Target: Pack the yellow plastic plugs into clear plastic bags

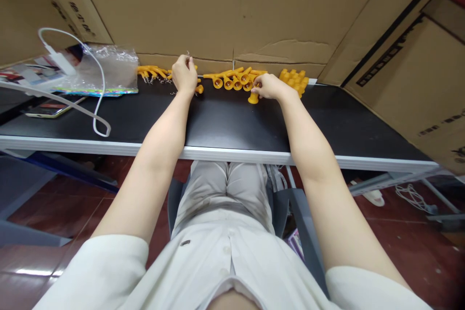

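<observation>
My left hand is raised over the back of the bench with its fingers pinched round a corkscrew. The thin metal tip sticks up above the fingers; most of the piece is hidden by the hand. My right hand grips a yellow bell-shaped cap, its wide end down, at or just above the black surface. Left of my left hand lie several yellow-handled corkscrews with bare metal spirals. Between my hands is a row of yellow pieces with handles and open cups. Several yellow caps stand grouped beyond my right wrist.
Cardboard walls close off the back and right of the black bench. At the left are a clear plastic bag, a white cable hanging in a loop, and a phone. A metal strip edges the bench front.
</observation>
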### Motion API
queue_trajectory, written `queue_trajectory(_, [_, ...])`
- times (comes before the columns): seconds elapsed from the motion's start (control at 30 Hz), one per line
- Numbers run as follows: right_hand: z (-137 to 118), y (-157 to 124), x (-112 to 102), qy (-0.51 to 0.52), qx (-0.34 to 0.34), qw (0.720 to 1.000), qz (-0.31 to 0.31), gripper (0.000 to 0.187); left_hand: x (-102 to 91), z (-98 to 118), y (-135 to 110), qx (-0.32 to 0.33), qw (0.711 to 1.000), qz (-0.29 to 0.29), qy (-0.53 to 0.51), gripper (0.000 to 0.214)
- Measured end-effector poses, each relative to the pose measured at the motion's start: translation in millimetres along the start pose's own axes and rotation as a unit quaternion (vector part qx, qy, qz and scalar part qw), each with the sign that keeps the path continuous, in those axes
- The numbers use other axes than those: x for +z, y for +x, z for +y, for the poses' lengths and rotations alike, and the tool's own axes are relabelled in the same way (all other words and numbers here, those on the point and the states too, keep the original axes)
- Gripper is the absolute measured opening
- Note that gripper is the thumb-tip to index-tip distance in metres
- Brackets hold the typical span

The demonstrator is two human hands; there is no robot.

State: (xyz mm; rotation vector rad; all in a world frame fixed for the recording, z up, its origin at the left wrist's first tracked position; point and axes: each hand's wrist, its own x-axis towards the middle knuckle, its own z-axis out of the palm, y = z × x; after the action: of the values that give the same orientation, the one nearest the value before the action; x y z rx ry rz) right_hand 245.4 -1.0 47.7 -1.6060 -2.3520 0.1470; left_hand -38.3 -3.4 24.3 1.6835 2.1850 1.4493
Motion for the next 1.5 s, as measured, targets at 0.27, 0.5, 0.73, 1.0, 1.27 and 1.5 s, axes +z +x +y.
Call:
queue_trajectory(0.27, [-5,-3,-2,-0.001,0.012,1.0,-0.001,0.021,13.2,8,-5,0.076,0.994,-0.068,0.044,0.041])
queue_trajectory(0.5, [4,3,3,0.004,-0.005,1.0,0.01,0.023,19.3,1,-9,0.056,0.972,-0.198,0.114,0.032])
queue_trajectory(0.73, [2,1,3,-0.005,-0.013,1.0,0.0,0.026,20.6,-12,-1,0.03,0.972,-0.198,0.126,0.036])
queue_trajectory(1.0, [-8,1,14,-0.044,0.043,0.997,-0.037,0.037,21.2,-17,-2,0.06,0.982,-0.151,0.098,0.037])
queue_trajectory(1.27, [-3,8,17,-0.051,0.029,0.998,0.019,0.048,24.7,-8,-2,0.084,0.983,-0.154,0.049,0.034])
queue_trajectory(1.5, [0,11,20,-0.046,-0.015,0.999,0.01,0.035,30.8,-12,0,0.107,0.977,-0.169,0.069,0.041])
